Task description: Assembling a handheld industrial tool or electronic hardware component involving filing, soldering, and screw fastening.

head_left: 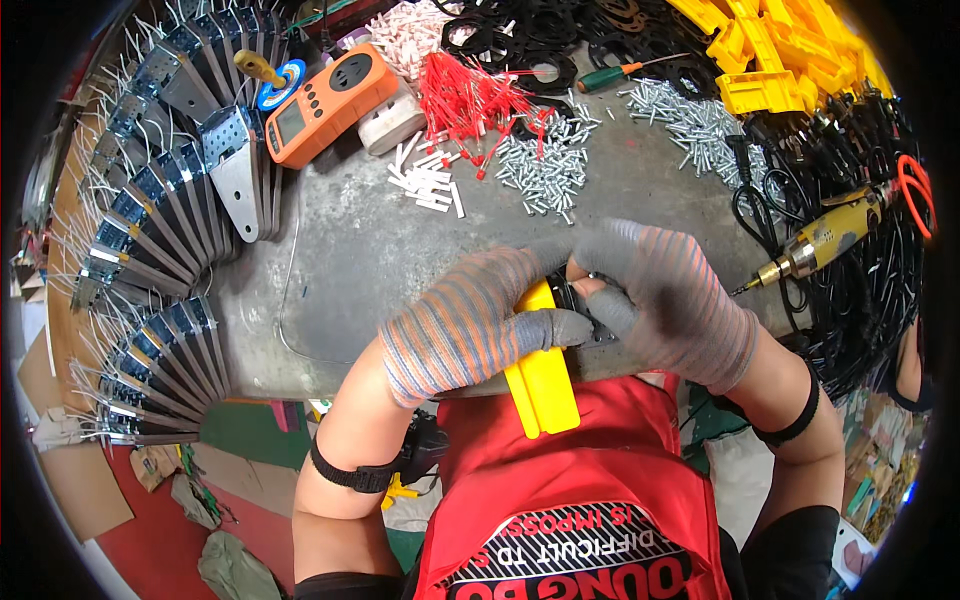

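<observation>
My left hand (465,318), in a striped knit glove, is closed around a yellow plastic housing (543,385), its thumb lying across the top. The lower end of the housing hangs past the table's front edge, over my red apron. Close against it is my right hand (672,305), gloved alike, with the thumb and fingers pinched together beside the housing. Bare fingertips show through that glove. A dark part (597,328) sits between the two hands, mostly covered by the fingers. What exactly the right fingers pinch is hidden.
Metal brackets with white wires (165,215) stand in rows at left. Beyond the hands lie an orange meter (335,105), red-tipped leads (465,100), screws (545,165) and a green screwdriver (610,76). At right are a power screwdriver (825,240), black cables (850,330) and yellow housings (780,55).
</observation>
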Available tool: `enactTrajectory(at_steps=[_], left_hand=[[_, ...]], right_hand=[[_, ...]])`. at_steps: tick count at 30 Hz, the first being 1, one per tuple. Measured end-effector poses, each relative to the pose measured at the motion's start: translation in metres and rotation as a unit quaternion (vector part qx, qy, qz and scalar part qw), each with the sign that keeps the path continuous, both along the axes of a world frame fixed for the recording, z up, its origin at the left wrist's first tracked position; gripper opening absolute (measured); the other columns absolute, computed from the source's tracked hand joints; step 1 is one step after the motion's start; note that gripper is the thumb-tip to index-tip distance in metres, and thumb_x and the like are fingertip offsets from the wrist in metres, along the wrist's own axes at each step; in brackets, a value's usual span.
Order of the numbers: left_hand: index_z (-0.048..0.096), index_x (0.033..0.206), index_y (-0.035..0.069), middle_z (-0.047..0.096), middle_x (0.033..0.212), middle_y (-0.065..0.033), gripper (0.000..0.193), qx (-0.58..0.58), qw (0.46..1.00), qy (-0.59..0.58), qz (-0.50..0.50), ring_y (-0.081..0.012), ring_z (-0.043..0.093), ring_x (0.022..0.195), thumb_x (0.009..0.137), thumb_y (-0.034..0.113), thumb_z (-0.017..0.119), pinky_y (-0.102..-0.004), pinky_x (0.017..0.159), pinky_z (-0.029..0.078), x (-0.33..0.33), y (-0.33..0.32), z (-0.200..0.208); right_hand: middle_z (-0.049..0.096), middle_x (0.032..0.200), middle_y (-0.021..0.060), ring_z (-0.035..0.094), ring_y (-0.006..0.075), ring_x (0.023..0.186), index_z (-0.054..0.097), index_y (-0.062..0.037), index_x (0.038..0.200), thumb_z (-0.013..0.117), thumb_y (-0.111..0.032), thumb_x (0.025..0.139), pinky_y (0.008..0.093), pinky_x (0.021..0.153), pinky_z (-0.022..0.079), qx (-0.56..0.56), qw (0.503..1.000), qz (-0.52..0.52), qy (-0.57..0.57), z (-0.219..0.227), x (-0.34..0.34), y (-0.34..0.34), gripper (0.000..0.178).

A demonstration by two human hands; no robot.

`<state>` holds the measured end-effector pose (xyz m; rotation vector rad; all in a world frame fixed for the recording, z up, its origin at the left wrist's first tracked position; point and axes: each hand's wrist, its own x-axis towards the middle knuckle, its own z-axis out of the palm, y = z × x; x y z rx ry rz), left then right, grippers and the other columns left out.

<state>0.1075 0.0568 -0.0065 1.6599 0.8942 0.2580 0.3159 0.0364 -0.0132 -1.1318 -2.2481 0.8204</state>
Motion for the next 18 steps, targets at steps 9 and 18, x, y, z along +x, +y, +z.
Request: enactTrajectory(at_steps=[9,18], left_hand=[[0.059,0.122,0.005,0.066,0.106,-0.0180,0.052,-0.018,0.999,-0.032,0.036,-0.0356,0.063,0.102,0.078,0.030,0.071,-0.0409,0.090,0.048,0.001,-0.004,-0.009],[0.063,0.112,0.005,0.063,0.103,-0.0039,0.042,-0.067,0.997,-0.029,0.017,-0.0126,0.056,0.097,0.080,0.027,0.077,-0.0302,0.089,0.045,-0.003,-0.003,-0.014]], right_hand=[[0.060,0.077,0.0162,0.062,0.0363,0.070,0.060,-0.0022,0.090,0.065,-0.007,0.081,0.0379,0.061,0.049,-0.019,0.999,-0.024,0.043,-0.001,-0.003,-0.002,0.011],[0.060,0.079,0.0165,0.062,0.0376,0.074,0.060,-0.0045,0.088,0.068,-0.018,0.082,0.0417,0.062,0.049,-0.095,0.987,-0.126,0.039,0.015,0.024,-0.025,0.016]])
